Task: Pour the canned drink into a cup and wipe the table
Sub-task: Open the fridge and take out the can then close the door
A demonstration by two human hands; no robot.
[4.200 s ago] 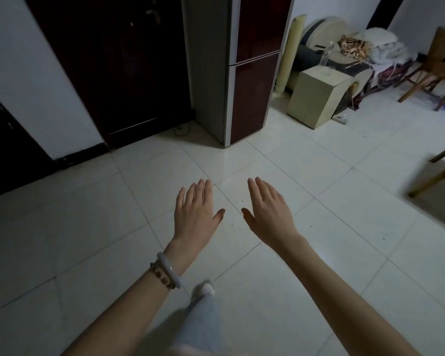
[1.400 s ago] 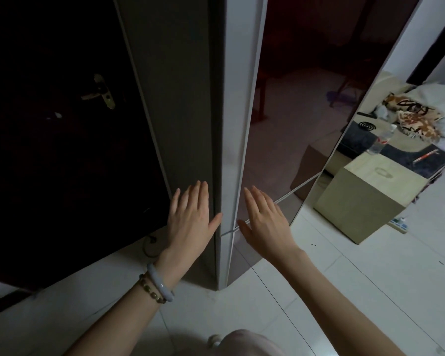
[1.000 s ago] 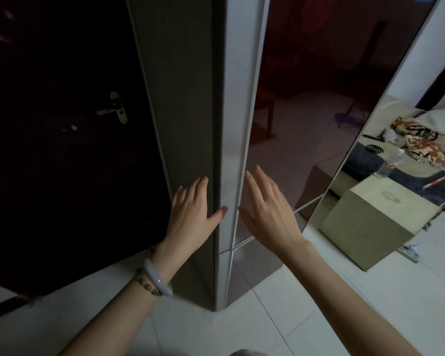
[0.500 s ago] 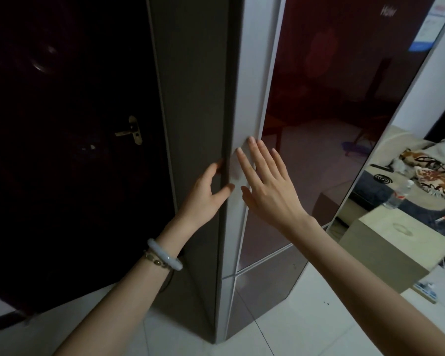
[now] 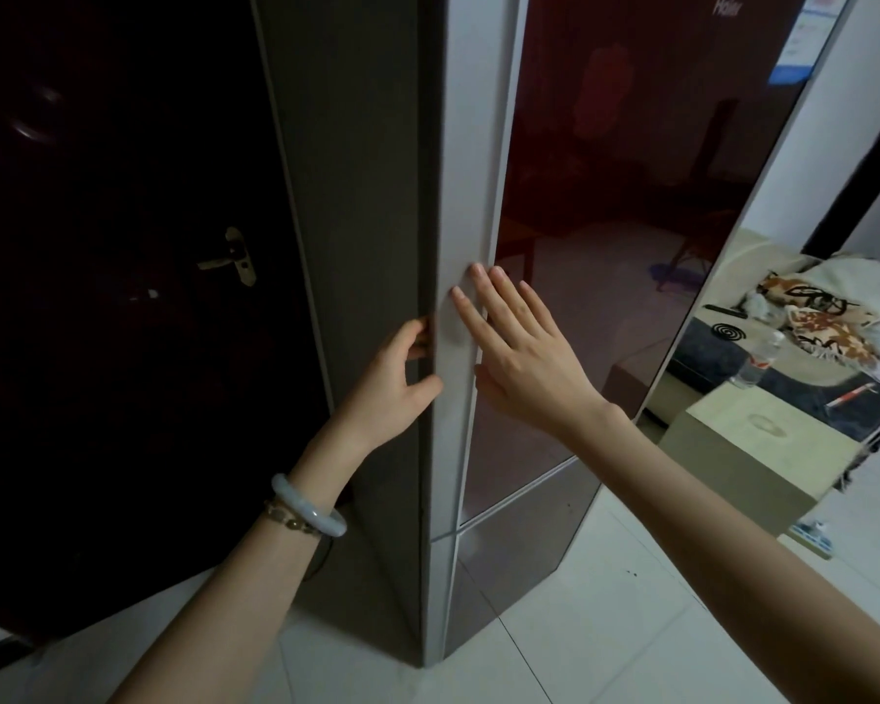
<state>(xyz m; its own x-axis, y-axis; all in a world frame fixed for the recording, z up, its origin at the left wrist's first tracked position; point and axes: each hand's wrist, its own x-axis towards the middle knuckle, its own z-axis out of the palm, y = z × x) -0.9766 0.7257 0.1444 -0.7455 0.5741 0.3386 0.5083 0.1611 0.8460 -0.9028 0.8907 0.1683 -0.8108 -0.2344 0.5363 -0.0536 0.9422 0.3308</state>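
A tall fridge (image 5: 605,205) with a glossy dark red door and a grey side panel stands right in front of me. My left hand (image 5: 392,383) curls its fingers around the left edge of the upper door. My right hand (image 5: 519,358) lies flat with spread fingers on the silver door edge and the red glass. The door looks shut against the body. No can, cup or cloth shows anywhere in view.
A dark wooden door with a metal handle (image 5: 235,259) fills the left. A beige box (image 5: 748,449) stands on the white tiled floor at the right, with a plastic bottle (image 5: 758,360) and folded blankets (image 5: 814,317) behind it.
I walked up to the fridge from across the room. Both hands rose from waist height to the upper door's edge, and my left fingers hooked around it.
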